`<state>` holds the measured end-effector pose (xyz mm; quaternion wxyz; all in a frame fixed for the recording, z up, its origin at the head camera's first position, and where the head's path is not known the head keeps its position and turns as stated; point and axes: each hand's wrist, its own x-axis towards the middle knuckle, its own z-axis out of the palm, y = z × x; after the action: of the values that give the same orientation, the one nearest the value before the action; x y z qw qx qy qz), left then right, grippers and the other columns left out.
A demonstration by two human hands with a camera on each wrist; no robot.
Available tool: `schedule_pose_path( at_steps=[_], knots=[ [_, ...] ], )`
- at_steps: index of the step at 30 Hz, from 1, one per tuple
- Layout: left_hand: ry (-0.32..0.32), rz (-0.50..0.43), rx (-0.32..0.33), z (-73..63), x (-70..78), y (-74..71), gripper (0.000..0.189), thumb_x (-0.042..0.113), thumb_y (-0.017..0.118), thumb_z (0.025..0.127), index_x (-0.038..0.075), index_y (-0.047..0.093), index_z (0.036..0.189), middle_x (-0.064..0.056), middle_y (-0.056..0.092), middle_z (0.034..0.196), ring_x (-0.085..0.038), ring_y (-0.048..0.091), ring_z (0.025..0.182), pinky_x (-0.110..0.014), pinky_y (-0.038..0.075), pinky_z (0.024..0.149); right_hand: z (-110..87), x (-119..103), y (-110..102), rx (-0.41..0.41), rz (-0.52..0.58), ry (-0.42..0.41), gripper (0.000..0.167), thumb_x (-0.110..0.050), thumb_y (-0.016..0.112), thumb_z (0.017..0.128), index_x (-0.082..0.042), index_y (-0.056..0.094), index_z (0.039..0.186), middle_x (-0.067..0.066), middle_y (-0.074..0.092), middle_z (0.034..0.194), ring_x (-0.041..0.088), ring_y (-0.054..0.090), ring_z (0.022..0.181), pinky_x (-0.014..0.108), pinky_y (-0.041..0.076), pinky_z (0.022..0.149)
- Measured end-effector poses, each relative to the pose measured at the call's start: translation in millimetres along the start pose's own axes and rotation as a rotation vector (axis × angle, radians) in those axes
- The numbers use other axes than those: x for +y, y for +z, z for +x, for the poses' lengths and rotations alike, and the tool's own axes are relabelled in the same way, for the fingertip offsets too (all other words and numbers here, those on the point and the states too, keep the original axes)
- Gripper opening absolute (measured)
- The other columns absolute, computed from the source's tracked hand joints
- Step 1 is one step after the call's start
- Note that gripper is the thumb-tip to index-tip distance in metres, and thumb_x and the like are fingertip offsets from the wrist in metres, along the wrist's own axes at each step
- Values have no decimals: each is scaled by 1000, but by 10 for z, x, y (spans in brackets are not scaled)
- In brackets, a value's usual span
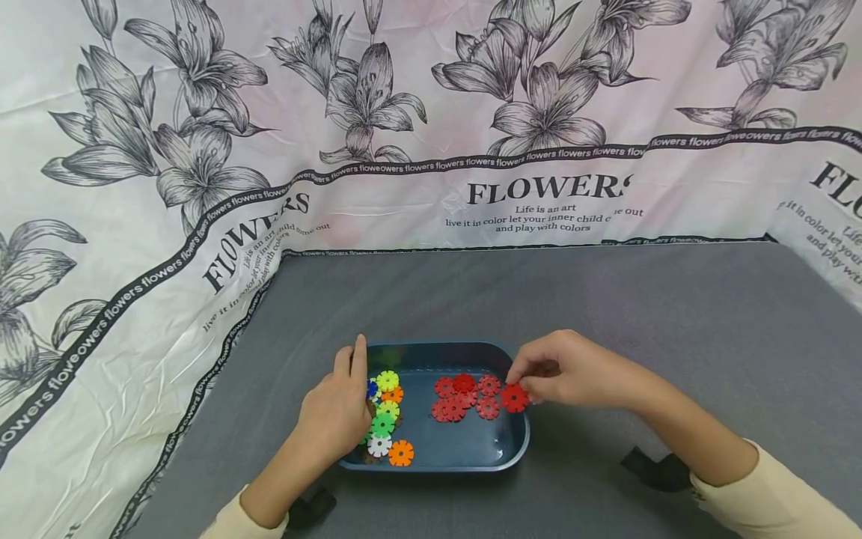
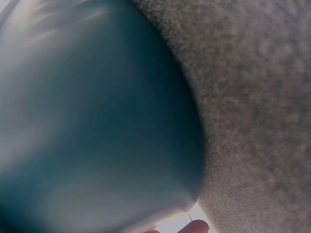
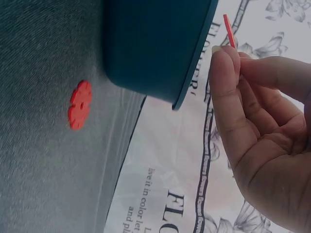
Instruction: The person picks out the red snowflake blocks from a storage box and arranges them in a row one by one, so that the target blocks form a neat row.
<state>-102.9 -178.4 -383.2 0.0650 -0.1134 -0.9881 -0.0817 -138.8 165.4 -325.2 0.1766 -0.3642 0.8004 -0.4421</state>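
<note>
A dark blue tray (image 1: 465, 460) stands on the grey table, with my left hand (image 1: 337, 419) gripping its left end; part of that grip is hidden. In the left wrist view the tray's outer wall (image 2: 107, 121) fills the left side, with fingertips (image 2: 194, 226) at the bottom edge. Between thumb and fingers, my right hand (image 1: 572, 370) pinches a red notched disc (image 1: 515, 398) at the tray's right rim. Red discs (image 1: 453, 408) lie grouped in the tray's right half. Mixed-colour discs, such as a green one (image 1: 383, 425) and an orange one (image 1: 401, 453), lie at its left.
Another red disc (image 3: 80, 105) lies on the table outside the tray in the right wrist view. Black straps (image 1: 656, 470) show near both wrists. A white floral cloth (image 1: 404, 202) hangs behind and to the sides of the table.
</note>
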Motion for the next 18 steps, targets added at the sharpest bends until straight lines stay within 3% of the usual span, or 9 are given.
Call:
schedule_pose_path(
  at_steps=[18],
  knots=[
    [-7, -10, -17, 8, 9, -15, 79, 3, 62, 87, -4, 25, 156, -25, 43, 142, -15, 39, 53, -28, 34, 40, -175, 131, -169, 41, 8, 55, 17, 5, 65, 90, -7, 75, 97, 2, 72, 88, 30, 68, 73, 33, 58, 68]
  ],
)
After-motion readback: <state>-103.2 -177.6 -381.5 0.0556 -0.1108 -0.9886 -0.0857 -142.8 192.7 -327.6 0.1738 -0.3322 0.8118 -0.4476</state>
